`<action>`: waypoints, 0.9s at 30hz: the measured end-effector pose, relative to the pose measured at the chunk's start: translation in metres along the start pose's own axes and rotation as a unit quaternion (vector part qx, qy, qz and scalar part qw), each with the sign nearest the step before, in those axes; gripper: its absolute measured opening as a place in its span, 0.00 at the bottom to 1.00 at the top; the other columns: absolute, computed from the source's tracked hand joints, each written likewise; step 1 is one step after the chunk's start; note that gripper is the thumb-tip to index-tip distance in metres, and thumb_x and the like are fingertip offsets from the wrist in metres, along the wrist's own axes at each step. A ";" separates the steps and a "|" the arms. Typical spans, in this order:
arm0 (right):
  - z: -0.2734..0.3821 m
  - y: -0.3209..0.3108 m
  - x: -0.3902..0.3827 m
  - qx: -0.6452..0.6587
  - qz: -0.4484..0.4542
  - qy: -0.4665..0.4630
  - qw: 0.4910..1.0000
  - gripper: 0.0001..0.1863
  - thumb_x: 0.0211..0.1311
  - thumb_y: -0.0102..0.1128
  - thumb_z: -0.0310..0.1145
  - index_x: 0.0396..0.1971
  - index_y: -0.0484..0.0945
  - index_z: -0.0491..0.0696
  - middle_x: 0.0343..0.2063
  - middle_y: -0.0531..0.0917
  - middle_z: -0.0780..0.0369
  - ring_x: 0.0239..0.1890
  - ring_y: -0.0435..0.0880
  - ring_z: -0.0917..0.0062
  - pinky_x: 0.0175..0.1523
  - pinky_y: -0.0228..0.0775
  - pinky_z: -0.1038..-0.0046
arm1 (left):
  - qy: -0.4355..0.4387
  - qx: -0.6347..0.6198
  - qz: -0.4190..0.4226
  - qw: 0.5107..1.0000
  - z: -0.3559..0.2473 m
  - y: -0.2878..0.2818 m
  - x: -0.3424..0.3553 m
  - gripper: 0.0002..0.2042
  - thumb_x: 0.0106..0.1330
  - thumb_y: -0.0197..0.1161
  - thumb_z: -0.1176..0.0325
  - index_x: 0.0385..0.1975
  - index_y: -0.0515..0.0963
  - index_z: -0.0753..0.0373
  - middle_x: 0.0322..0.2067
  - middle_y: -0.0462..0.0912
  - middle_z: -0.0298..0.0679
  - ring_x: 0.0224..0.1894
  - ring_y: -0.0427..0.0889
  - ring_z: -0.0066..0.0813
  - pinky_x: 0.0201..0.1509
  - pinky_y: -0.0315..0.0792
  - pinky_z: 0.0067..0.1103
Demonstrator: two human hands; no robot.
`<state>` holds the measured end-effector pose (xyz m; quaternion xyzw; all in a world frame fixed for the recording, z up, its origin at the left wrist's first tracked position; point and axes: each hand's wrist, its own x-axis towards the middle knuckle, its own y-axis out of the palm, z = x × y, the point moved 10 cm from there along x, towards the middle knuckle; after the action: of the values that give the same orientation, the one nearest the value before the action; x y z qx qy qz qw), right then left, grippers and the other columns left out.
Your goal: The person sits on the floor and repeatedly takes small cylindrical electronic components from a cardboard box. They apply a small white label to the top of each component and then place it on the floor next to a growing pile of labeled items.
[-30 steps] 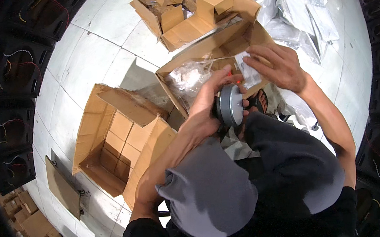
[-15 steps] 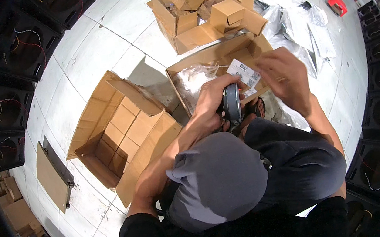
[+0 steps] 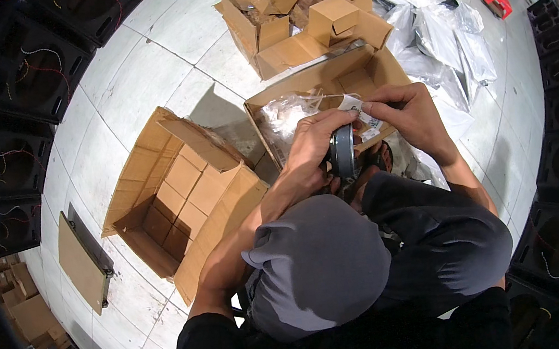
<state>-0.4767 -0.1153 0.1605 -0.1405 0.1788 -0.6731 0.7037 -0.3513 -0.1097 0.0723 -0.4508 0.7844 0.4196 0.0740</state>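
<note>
While both hands grip a grey disc (image 3: 344, 152) | carton (image 3: 180, 206): small boxes | open box (image 3: 325, 86): plastic bags

Bright, even overhead light washes the pale tiled floor (image 3: 142, 59), and glare blows out the crumpled clear plastic bags (image 3: 442, 32) at upper right. Short soft shadows sit beside the open brown cardboard box (image 3: 178, 193) (darkest inside it). Fisheye bending curves the floor seams, and the rim falls dark and slightly soft.
</note>
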 end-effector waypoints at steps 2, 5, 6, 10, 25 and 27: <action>-0.003 -0.003 -0.001 0.009 -0.019 0.021 1.000 0.11 0.58 0.62 0.32 0.33 0.83 0.37 0.25 0.83 0.63 0.26 0.78 0.84 0.33 0.70 0.80 | -0.007 -0.005 -0.005 1.000 0.002 0.000 0.000 0.12 0.59 0.62 0.63 0.34 0.78 0.66 0.28 0.81 0.41 0.29 0.82 0.30 0.36 0.79 0.25; -0.006 -0.020 -0.004 0.003 -0.097 0.032 0.995 0.11 0.57 0.62 0.30 0.33 0.83 0.37 0.25 0.84 0.63 0.28 0.79 0.83 0.35 0.70 0.80 | -0.038 -0.044 -0.010 0.998 0.009 -0.004 0.003 0.12 0.60 0.61 0.62 0.36 0.78 0.66 0.29 0.81 0.42 0.31 0.81 0.32 0.38 0.78 0.28; -0.006 -0.027 -0.005 -0.002 -0.131 0.031 0.991 0.10 0.57 0.62 0.30 0.33 0.83 0.37 0.26 0.84 0.62 0.28 0.79 0.83 0.36 0.71 0.80 | -0.051 -0.065 -0.011 0.997 0.013 -0.006 0.005 0.13 0.60 0.61 0.62 0.37 0.77 0.65 0.30 0.81 0.42 0.32 0.81 0.33 0.39 0.78 0.30; 0.039 -0.038 -0.024 -0.108 -0.234 -0.161 0.953 0.07 0.53 0.65 0.23 0.32 0.80 0.38 0.32 0.82 0.60 0.34 0.79 0.80 0.38 0.70 0.78 | -0.077 -0.253 0.027 0.964 0.015 0.008 0.003 0.18 0.62 0.58 0.58 0.44 0.75 0.65 0.35 0.81 0.42 0.35 0.81 0.37 0.41 0.77 0.33; 0.097 0.043 -0.042 -0.318 -0.060 -0.460 0.827 0.17 0.38 0.67 0.27 0.33 0.79 0.47 0.31 0.77 0.64 0.34 0.78 0.70 0.35 0.74 0.71 | -0.007 -0.340 0.189 0.921 -0.010 0.028 -0.002 0.27 0.66 0.51 0.51 0.58 0.66 0.64 0.54 0.75 0.40 0.51 0.77 0.34 0.56 0.71 0.32; 0.097 0.046 -0.037 -0.323 -0.022 -0.442 0.836 0.17 0.38 0.65 0.27 0.35 0.79 0.47 0.33 0.77 0.63 0.36 0.78 0.70 0.37 0.75 0.70 | -0.013 -0.340 0.202 0.918 -0.010 0.028 -0.004 0.27 0.66 0.51 0.51 0.58 0.66 0.64 0.53 0.76 0.40 0.49 0.78 0.34 0.54 0.72 0.31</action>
<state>-0.3943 -0.0800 0.2295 -0.6466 0.0525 -0.4586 0.6074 -0.3681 -0.1071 0.0972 -0.2751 0.6676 0.6729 -0.1605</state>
